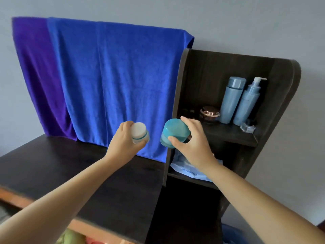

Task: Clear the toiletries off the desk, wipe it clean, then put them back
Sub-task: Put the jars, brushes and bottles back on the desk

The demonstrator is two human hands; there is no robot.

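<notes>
2 jars held up beside the shelf (274, 136)

The right hand (190, 143) is nearer the shelf, its fingers curled round the teal jar (174, 132) right at the shelf's front edge. The left hand (123, 143) grips the white jar (139, 132), further left of the shelf, above the desk (52, 164).

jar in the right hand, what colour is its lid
Teal, on the jar held by the right hand; head view.

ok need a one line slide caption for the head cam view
Left hand holds a white jar, right hand a teal jar, before a dark shelf of toiletries.
</notes>
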